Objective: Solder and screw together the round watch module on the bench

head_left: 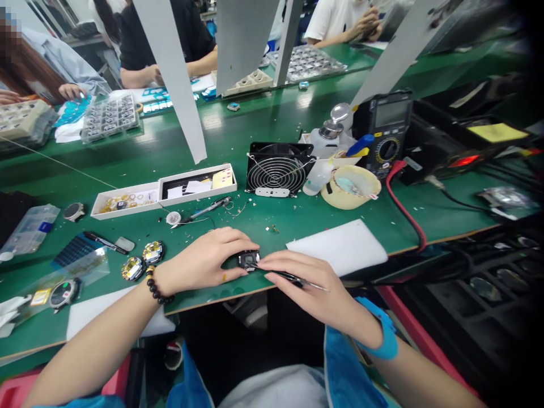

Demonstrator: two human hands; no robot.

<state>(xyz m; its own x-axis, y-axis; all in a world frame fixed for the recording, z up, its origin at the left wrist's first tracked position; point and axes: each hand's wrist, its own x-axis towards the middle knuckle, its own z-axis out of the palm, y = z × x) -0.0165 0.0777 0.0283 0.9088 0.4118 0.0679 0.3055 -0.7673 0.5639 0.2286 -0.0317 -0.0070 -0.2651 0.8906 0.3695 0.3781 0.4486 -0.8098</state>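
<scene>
My left hand [204,260], with a dark beaded bracelet [156,285] on its wrist, grips the side of a small black watch body [249,260] on the green bench mat [204,158]. My right hand [308,280] holds a thin black pointed tool [289,277], and its tip reaches the watch body. Just left of my left wrist lie two round gold-and-black watch parts [142,260]. A white foam pad [338,248] lies beside my right hand, partly under its fingers.
Along the bench stand an open white parts box [164,190], a pen [208,209], a caged black fan [278,170], a multimeter [382,133] and a tape roll [351,187]. Co-workers [165,39] sit beyond white partitions [170,73], with parts trays.
</scene>
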